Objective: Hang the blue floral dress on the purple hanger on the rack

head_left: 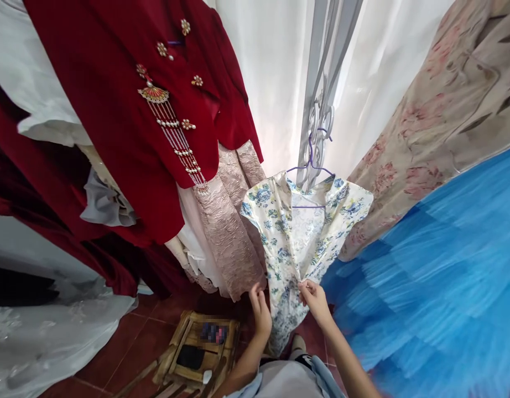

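Directly below the purple hanger [310, 158], I locate the floral garment [281, 254], shoulders carried on the hanger's arms, front open in a deep V. Its long axis runs from the hanger down towards the wearer's feet.

Governing relation: the front edges meet at the lower point of the V, below the hanger, at the fingertips of the right hand [314, 298]. I rate this hand as the nearer one to that point. Its thumb and index finger pinch the fabric there; its forearm enters from below and to the right of the hanger.

The left hand [260, 314] is below and to the left of the hanger, beside the garment's side edge. Its fingers point upward, extended and slightly parted, with nothing visible between them. I cannot tell whether the palm contacts the cloth.

Outward from the hanger, I note: a grey metal stand [332, 50] above; a red jacket [128, 138] to the left; a bamboo chair [178, 345] below left; a rose-patterned fabric [440, 119] to the right; a blue tulle piece [429, 276] below right.
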{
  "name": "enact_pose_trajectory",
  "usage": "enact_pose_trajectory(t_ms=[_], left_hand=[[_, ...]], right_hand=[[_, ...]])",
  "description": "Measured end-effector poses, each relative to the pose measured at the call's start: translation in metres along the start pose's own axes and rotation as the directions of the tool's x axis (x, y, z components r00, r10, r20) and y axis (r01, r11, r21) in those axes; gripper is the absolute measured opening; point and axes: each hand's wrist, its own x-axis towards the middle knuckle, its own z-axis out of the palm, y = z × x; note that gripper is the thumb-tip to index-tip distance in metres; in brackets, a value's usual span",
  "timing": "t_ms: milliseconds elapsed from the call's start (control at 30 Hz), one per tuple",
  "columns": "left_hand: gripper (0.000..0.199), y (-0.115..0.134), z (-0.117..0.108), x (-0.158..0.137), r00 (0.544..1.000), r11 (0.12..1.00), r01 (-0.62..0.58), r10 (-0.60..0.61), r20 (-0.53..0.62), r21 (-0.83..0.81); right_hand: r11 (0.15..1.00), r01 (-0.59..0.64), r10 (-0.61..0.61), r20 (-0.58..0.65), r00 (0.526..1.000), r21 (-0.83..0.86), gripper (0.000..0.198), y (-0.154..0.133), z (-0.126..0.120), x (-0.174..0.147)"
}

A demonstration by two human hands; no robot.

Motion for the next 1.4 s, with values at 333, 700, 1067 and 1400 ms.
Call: enact_pose_trajectory(t_ms=[333,700,1067,1400], left_hand=[[0.009,0.056,0.027,0.001,0.852,0.938,-0.335,0.342,0.396,-0.089],[0.013,0.070,0.022,0.013,0.815,0.925,-0.379,0.329,0.476,0.010],[0.009,0.070,0.043,0.012,0.728,0.883,-0.452,0.282,0.625,0.128],[0.011,0.070,0.056,0.064,0.464,0.787,-0.603,0.208,0.861,0.135]], right_hand=[[0.983,0.054,-0.046,-0.050,0.998,0.175,0.049,-0.034,0.034,-0.029],[0.965,0.079,-0.036,-0.173,0.984,0.250,0.049,-0.047,0.036,-0.011],[0.829,0.495,-0.412,-0.316,0.855,0.259,0.029,-0.271,-0.004,0.110],[0.810,0.555,-0.507,-0.251,0.825,0.189,0.031,-0.293,-0.006,0.121]])
